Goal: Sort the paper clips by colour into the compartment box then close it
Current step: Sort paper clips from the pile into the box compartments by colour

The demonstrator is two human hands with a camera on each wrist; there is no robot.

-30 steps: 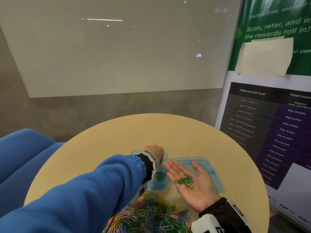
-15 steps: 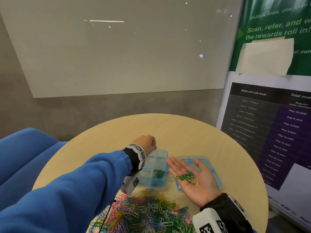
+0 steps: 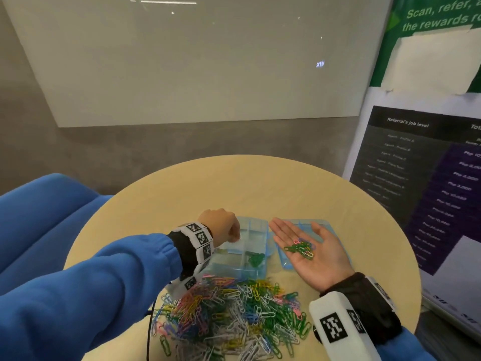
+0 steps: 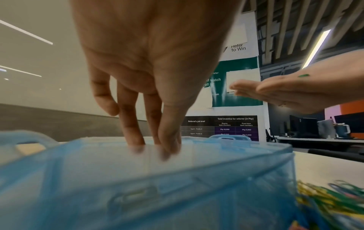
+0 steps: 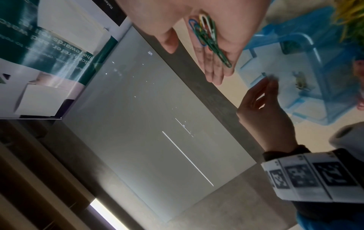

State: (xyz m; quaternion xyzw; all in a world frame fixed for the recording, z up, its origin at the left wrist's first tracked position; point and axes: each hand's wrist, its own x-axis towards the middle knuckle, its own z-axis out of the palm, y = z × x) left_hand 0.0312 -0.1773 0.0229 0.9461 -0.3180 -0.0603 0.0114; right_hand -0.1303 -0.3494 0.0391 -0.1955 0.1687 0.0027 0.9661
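On the round table (image 3: pixel 260 183), the person's left hand (image 3: pixel 220 224) is hanging over the far-left part of the blue compartment box (image 3: pixel 256 270), at about the table's centre. Its fingertips (image 4: pixel 135 147) are pointing down and dipping just inside the box's rim, drawn close together; whether they are pinching a clip I cannot tell, since the tips are blurred.

The right hand (image 3: pixel 309 250) is lying palm up at 3 o'clock of the box, fingers straight and spread, hovering over the box's open lid (image 3: pixel 324 224). A small bunch of clips (image 3: pixel 302 248) is resting loose on the palm, mostly green with a pink, a blue and a white one mixed in.

A cluster of green clips (image 3: pixel 256 259) is sitting in the near-right compartment of the box. From the right wrist view, a few yellowish clips (image 5: pixel 300 81) are showing in the compartment to its left.

The big pile of mixed clips (image 3: pixel 229 316) is spreading at 6 o'clock of the box, just beside its near wall.
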